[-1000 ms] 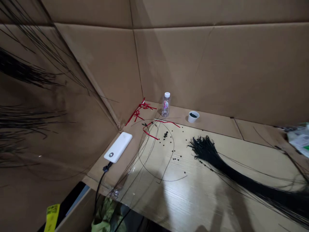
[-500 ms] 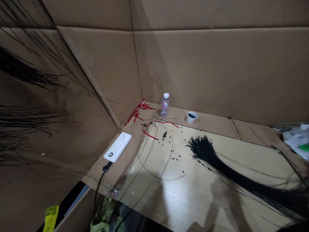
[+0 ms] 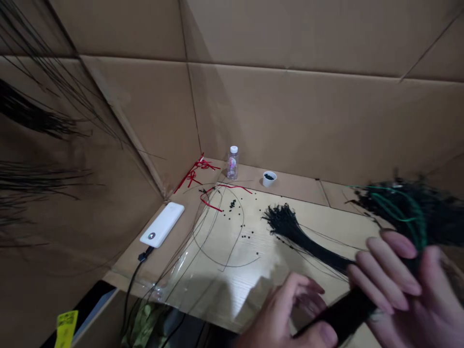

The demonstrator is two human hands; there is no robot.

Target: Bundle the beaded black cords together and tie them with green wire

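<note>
At lower right, my right hand is closed around a thick bundle of black cords. The bundle's frayed, blurred end fans out above that hand, with a loop of green string lying over it. My left hand grips the lower part of the same bundle, its thumb pressed along the side and its fingers curled. Behind my hands, a second black cord bundle rests on the table, its knotted, frayed end pointing left and its other end hidden by my right hand.
Small black beads are scattered on the table, among loose thin cords and red ribbon. A white cup of black pieces and a clear bottle stand behind. A white power bank lies left. Cardboard walls enclose the table.
Both my hands have come into view at lower right, holding a black cord bundle with green string. The view has shifted slightly, so the table things sit farther left.
</note>
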